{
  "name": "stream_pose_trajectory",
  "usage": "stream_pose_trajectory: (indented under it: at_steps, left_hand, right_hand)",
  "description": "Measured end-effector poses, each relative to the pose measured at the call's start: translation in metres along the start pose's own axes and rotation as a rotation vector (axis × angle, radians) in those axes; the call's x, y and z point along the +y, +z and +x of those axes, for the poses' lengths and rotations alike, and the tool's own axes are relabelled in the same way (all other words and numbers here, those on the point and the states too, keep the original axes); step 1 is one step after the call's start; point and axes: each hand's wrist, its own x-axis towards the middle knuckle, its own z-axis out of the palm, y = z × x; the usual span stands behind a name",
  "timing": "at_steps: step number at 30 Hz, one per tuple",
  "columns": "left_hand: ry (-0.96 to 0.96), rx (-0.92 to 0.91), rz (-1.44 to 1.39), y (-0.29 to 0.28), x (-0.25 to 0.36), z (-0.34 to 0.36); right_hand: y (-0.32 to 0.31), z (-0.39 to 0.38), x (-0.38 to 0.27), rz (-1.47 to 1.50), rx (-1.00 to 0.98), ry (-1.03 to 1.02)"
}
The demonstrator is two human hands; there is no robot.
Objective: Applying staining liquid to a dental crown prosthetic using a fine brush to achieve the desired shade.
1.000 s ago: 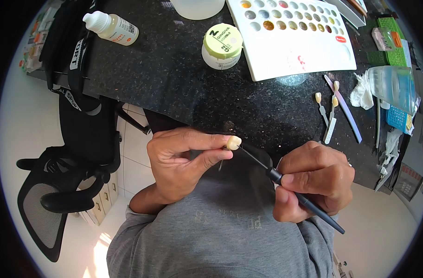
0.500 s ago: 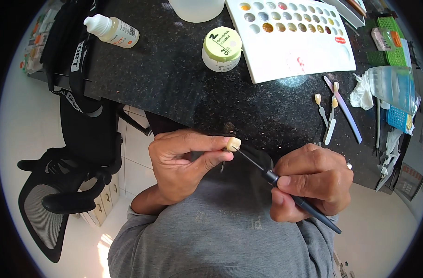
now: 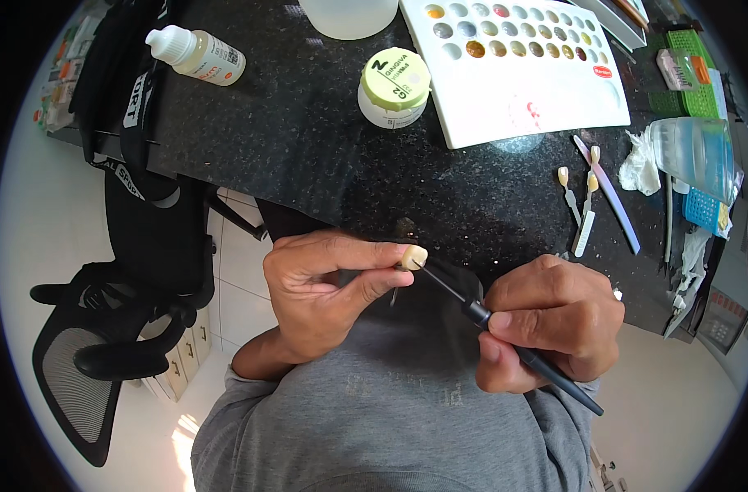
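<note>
Pinched between the thumb and forefinger of my left hand (image 3: 325,283) is a small cream-coloured dental crown (image 3: 415,257). Something thin and dark hangs below those fingertips; I cannot make out what it is. My right hand (image 3: 554,324) grips a slim black-handled tool (image 3: 476,312) like a pen. The tool's long, thin dark tip reaches up and left onto the crown's face. Whether the tip is bristle or metal is too small to tell. Both hands are held just in front of the black speckled worktop (image 3: 308,148).
A white palette (image 3: 489,98) with coloured wells lies at the back. Near it stand a lime-lidded jar (image 3: 394,86) and a dropper bottle (image 3: 198,56). Tooth shade tabs (image 3: 585,221) and a lilac strip (image 3: 612,197) lie right, beside a clear cup (image 3: 694,156). A black chair (image 3: 120,344) is left.
Both hands keep almost the same place. The tool's tip stays against the crown, with only a very slight shift.
</note>
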Motion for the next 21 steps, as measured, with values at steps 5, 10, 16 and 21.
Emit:
stream_pose_trajectory:
  at_steps: [5, 10, 16, 21]
  left_hand:
    - [0.003, 0.013, -0.014, 0.000, -0.002, -0.001]
    - [0.003, 0.001, -0.015, 0.001, -0.001, 0.000]
    - [0.027, -0.016, -0.008, -0.001, 0.000, 0.002]
    - [0.013, -0.011, -0.004, -0.002, -0.001, 0.000]
  right_hand:
    - [0.000, 0.000, 0.000, 0.015, -0.004, -0.010]
    - [-0.003, 0.000, 0.000, 0.018, 0.032, -0.018]
    - [-0.008, 0.002, -0.001, -0.025, -0.157, -0.001]
    - [-0.001, 0.002, -0.001, -0.011, -0.007, 0.018]
